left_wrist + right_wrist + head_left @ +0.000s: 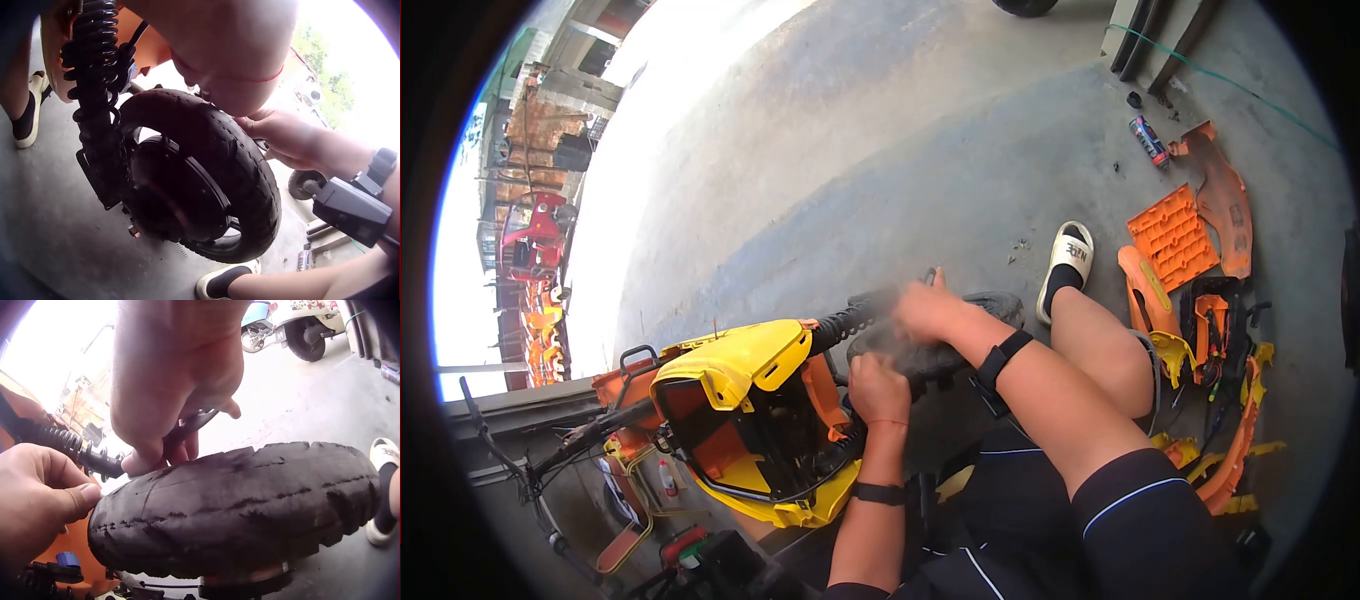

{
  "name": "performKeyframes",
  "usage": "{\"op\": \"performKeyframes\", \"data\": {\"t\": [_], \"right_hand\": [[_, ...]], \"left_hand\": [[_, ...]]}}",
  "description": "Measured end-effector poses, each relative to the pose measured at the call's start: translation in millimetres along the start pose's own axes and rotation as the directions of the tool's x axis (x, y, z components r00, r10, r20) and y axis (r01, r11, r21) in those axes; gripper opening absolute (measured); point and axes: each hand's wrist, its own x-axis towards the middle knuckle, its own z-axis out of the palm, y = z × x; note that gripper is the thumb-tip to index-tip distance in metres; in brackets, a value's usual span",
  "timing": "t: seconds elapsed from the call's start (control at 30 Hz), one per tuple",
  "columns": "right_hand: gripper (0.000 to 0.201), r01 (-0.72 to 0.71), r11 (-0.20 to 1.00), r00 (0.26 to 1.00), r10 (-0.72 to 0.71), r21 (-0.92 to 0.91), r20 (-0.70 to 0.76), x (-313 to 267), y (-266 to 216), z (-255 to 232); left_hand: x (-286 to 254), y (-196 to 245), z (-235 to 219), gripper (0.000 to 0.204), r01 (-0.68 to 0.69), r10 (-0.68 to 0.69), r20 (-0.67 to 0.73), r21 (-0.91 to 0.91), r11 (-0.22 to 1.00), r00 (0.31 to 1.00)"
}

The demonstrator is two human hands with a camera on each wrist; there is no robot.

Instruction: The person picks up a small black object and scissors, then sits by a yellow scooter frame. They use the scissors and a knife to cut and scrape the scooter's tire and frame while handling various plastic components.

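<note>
A worn black tire (pixel 231 512) with a split tread sits on a dark-hubbed wheel (pixel 178 187), which is raised off the floor beside a coil-spring shock absorber (pixel 97 81). My left hand (pixel 878 388) is at the tire's edge, fingers curled; in the right wrist view its thumb and forefinger meet right at the rubber. Over the top of the tire, my right hand (pixel 930 308) grips a dark, slender tool (pixel 187 428). Fingers hide most of that tool, and I cannot tell its kind. The hands are blurred in the head view.
Yellow body panels (pixel 745 360) and handlebars (pixel 530 480) of the tipped vehicle lie to the left. Orange panels (pixel 1170 235), a spray can (pixel 1148 142) and loose wiring lie on the floor at right, beyond a slippered foot (pixel 1068 262). Parked scooters (pixel 306 331) stand farther off.
</note>
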Motion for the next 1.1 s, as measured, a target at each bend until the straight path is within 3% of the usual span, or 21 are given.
{"op": "performKeyframes", "data": {"t": [0.1,0.2,0.3,0.4,0.5,0.67,0.8,0.9,0.97,1.1], "right_hand": [[0.021,0.016,1.000,1.000,-0.015,-0.017,0.023,0,-3,-1],[0.023,0.062,0.998,0.996,-0.063,-0.023,-0.056,5,-4,7],[0.024,0.074,0.993,0.997,-0.072,-0.095,0.030,5,-11,6],[0.024,0.097,0.992,0.993,-0.101,-0.076,-0.055,3,-17,15],[0.024,0.098,0.981,0.990,-0.113,-0.169,-0.084,1,-25,14],[0.018,0.146,0.973,0.988,-0.151,-0.180,-0.013,-8,-30,3],[0.018,0.139,0.978,0.982,-0.156,-0.156,-0.102,-7,-19,8],[0.020,0.161,0.982,0.978,-0.172,-0.098,-0.114,-19,-6,2],[0.022,0.182,0.978,0.923,-0.206,-0.104,-0.324,-19,3,4],[0.023,0.181,0.977,0.930,-0.208,-0.115,-0.302,-28,2,-13]], "left_hand": [[-1,3,-4,0.005,0.037,-0.037,0.021,-0.002,0.999,0.999],[-3,-2,-4,0.006,0.060,-0.060,0.010,-0.026,0.998,0.998],[-9,-5,-7,0.006,0.050,-0.051,-0.010,-0.029,0.998,0.999],[-14,-7,-9,0.007,0.082,-0.082,0.003,-0.043,0.996,0.997],[-18,-14,-7,0.006,0.092,-0.092,-0.027,-0.010,0.996,0.995],[-19,-16,-7,0.008,0.123,-0.124,-0.008,-0.022,0.992,0.992],[-16,-13,-9,0.009,0.138,-0.138,0.003,-0.070,0.988,0.990],[-16,-7,-5,0.008,0.105,-0.109,-0.036,-0.111,0.988,0.993],[-11,-2,-5,0.006,0.030,-0.035,-0.021,-0.176,0.984,0.999],[-10,5,-5,0.005,-0.035,0.016,-0.119,-0.156,0.987,0.993]]}}
